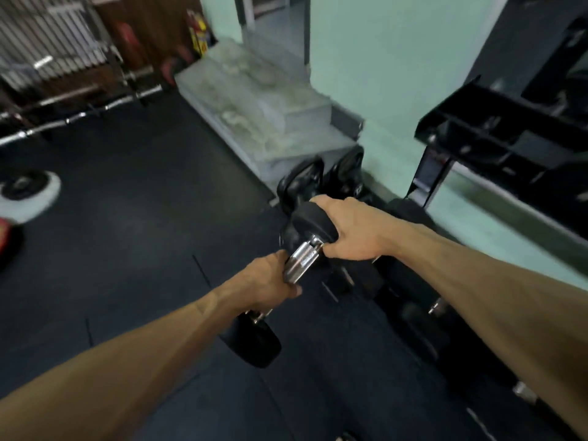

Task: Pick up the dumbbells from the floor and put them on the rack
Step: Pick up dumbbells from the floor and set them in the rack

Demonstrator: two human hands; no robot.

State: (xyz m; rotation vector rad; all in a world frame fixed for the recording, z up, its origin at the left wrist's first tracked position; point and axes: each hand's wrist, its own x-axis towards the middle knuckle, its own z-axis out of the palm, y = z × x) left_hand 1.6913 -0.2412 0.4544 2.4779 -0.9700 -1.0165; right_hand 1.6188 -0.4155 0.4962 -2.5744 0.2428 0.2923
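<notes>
A black dumbbell with a chrome knurled handle hangs tilted above the dark floor, one head near me, the other farther away. My left hand grips the handle near its lower end. My right hand wraps round the far head. The near head shows below my left wrist. More black dumbbells lie on the floor by the wall, and others lie under my right forearm. The black rack stands at the right, its visible shelf bare.
Grey concrete steps rise behind the dumbbells. Barbells lie at the far left. A weight plate rests on the floor at the left edge. Dark rubber matting covers the floor.
</notes>
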